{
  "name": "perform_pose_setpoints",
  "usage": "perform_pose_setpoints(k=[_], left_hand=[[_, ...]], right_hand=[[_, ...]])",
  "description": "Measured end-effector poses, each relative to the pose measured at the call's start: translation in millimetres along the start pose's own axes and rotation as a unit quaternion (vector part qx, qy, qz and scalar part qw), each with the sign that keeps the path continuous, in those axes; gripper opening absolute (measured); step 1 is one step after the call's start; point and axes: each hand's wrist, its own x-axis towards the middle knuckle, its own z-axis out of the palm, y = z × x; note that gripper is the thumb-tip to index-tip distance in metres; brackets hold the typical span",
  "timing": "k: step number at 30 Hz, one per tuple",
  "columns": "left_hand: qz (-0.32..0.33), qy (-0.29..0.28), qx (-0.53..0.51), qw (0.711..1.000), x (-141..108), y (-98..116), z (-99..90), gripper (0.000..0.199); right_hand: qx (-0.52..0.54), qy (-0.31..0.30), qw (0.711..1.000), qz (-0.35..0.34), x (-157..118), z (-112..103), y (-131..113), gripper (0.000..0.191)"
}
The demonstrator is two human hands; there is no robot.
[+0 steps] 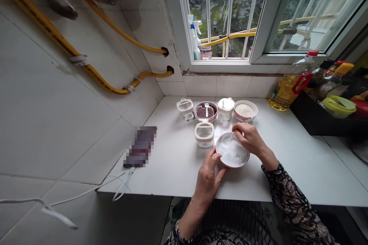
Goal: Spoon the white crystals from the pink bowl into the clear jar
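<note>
A bowl of white grainy stuff stands near the counter's front edge. My left hand grips its left rim, thumb below and fingers at the side. Above the bowl's right side, my right hand is closed on the handle of a small white spoon that dips into the white stuff. Just left of the bowl sits a lidded clear jar. Behind are two more clear jars, a bowl of dark red stuff with a clear lid and a spoon on it, and a bowl of pale grains.
A blurred-out phone-like object with a white cable lies at the left. At the right stand an oil bottle and a black box of bottles. A window frame and yellow hoses are behind and left.
</note>
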Motion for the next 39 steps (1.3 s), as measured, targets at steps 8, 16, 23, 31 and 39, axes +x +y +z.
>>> perform_pose_setpoints(k=[8,16,23,31,39], left_hand=[[-0.023,-0.018,-0.039,0.999,-3.0,-5.0,-0.6,0.038],[-0.013,-0.02,-0.047,0.999,-2.8,-3.9,-0.3,0.041],[-0.012,-0.018,-0.049,0.999,-2.2,-4.2,-0.5,0.04],[-0.015,-0.017,-0.061,0.998,-2.1,-5.4,1.7,0.042],[-0.02,-0.026,-0.059,0.998,-5.4,-11.7,5.2,0.045]], right_hand=[[0.149,0.035,0.974,0.165,3.3,-3.8,6.3,0.017],[0.186,0.03,0.961,0.201,4.3,1.3,7.3,0.017],[0.309,0.035,0.907,0.286,7.2,1.6,11.1,0.013],[0.383,0.066,0.884,0.26,14.4,1.2,1.4,0.013],[0.137,0.031,0.984,-0.107,15.2,26.4,-30.9,0.02]])
